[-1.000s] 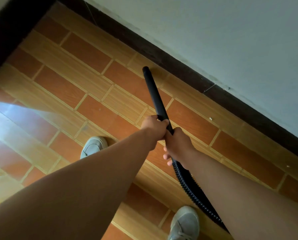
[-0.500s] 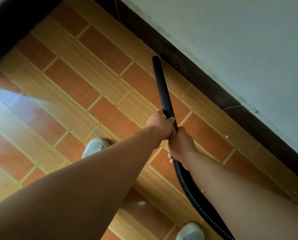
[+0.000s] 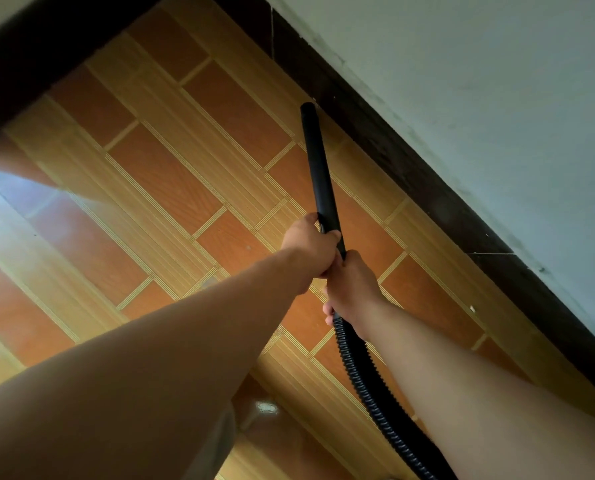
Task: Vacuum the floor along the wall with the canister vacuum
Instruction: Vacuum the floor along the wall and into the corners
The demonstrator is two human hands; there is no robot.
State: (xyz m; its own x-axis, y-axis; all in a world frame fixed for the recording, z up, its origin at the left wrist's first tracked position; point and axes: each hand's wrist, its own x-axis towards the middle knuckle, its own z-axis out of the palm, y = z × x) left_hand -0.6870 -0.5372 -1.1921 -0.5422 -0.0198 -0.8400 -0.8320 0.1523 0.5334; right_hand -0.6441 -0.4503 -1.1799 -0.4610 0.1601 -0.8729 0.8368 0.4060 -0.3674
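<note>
A black vacuum wand (image 3: 318,168) points up and away from me, its tip right at the dark skirting board (image 3: 410,181) at the foot of the pale wall (image 3: 462,81). My left hand (image 3: 309,247) grips the wand's lower end. Just below it my right hand (image 3: 353,289) grips where the wand joins the black ribbed hose (image 3: 368,382). The hose runs down to the bottom right edge. The canister is out of view.
The floor (image 3: 171,188) is orange and tan wood-pattern tile. A second dark skirting strip (image 3: 39,57) crosses the top left and meets the wall's skirting in a corner. Glare lies on the tiles at the left. Small white specks (image 3: 472,309) sit by the skirting at right.
The wand tip has slid forward along the floor to the skirting board near the corner. Both hands kept their grip and moved with it. My shoes have dropped out of view.
</note>
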